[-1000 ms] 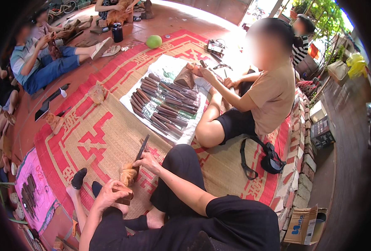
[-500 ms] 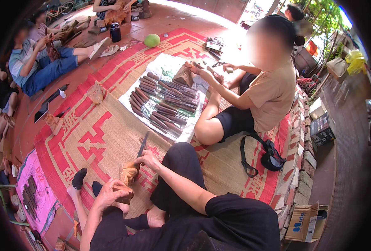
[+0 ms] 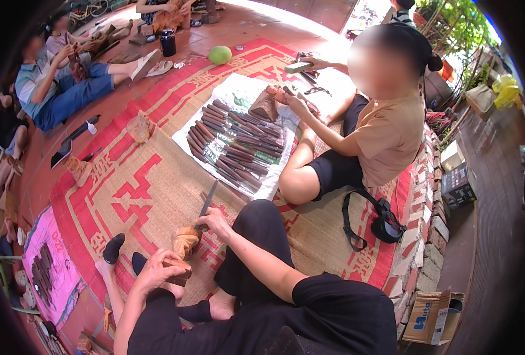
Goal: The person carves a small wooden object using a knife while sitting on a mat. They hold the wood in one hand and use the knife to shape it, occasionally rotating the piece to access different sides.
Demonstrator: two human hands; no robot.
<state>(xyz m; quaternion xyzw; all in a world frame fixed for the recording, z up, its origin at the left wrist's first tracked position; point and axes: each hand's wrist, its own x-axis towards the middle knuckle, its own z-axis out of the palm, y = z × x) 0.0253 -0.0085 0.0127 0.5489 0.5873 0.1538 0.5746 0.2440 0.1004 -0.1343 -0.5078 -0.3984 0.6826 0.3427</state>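
Note:
My left hand [image 3: 160,268] is closed around the block-like base of a light-brown wood carving [image 3: 186,242]. The carved, rounded part sticks out past my fingers toward the mat. In my right hand [image 3: 216,221] is a long, dark, flat file [image 3: 208,200], gripped near its lower end. The file slants up and away, with its lower end beside the carving's right edge; whether it touches is hard to tell. Both hands are over the mat, in front of my bent knees.
A white cloth [image 3: 186,137] bearing rows of wooden-handled tools [image 3: 241,139] lies ahead on the patterned mat [image 3: 126,171]. Across from me, a person [image 3: 387,124] sits with a carving and a grey-green block [image 3: 298,67]. Small carvings [image 3: 138,129], a strapped black item [image 3: 387,222] and a brick edge [image 3: 419,236] surround this.
My right hand and the file have shifted slightly up and right by the carving. The person opposite has raised a hand, now with the grey-green block. My view has shifted a little.

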